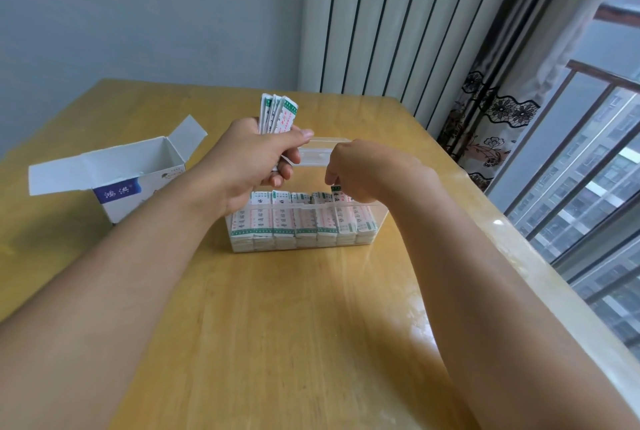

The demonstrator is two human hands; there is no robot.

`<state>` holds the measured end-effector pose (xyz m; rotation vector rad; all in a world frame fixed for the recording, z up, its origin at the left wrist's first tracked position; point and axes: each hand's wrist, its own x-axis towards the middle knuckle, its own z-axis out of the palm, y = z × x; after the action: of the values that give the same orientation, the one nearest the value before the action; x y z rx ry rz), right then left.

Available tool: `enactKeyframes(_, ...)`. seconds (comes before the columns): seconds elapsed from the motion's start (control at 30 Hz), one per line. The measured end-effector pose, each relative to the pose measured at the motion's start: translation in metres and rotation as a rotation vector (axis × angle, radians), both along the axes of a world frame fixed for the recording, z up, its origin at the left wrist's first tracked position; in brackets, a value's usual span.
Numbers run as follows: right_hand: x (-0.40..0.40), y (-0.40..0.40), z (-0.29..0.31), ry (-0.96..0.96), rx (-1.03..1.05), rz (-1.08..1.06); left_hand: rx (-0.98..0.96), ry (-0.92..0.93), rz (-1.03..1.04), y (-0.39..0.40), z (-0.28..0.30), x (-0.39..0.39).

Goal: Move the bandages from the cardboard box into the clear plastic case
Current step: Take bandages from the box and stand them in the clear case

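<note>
A clear plastic case [377,222] stands mid-table with its lid [322,152] raised behind it. Several stacks of white bandages with green stripes [298,222] fill it in a row. My left hand [256,159] hovers above the case's left end and grips a small bundle of bandages [277,113] that fans upward. My right hand [363,170] reaches down into the case's right end, fingertips pinching a bandage [335,190] at the top of a stack. The white and blue cardboard box [138,184] stands open at the left, its inside showing white.
The wooden table [294,325] runs to an edge on the right beside a window with railings [588,170]. A patterned curtain [485,128] and a white ribbed radiator [381,21] stand behind the table's far right corner.
</note>
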<state>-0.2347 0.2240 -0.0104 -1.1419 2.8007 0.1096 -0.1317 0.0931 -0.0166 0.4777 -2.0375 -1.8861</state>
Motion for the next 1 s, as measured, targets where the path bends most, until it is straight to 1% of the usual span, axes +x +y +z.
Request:
enactKeyframes(0.57, 0.0001, -0.0023, 0.0013, -0.038, 0.09, -0.016, 0.014, -0.009, -0.009, -0.0008, -0.0007, -0.0005)
enactKeyframes(0.7, 0.0034, -0.0029, 0.0048, -0.07, 0.105, 0.015, 0.017, -0.011, -0.006, -0.0003, -0.0006, -0.0001)
enactKeyframes(0.87, 0.0045, -0.0021, 0.0067, -0.067, 0.134, 0.072, 0.016, -0.018, -0.003, -0.0007, -0.0005, 0.0)
enactKeyframes(1.0, 0.0046, -0.0025, 0.0063, -0.078, 0.131, 0.054, 0.017, -0.021, -0.001, -0.0001, -0.0004, 0.0004)
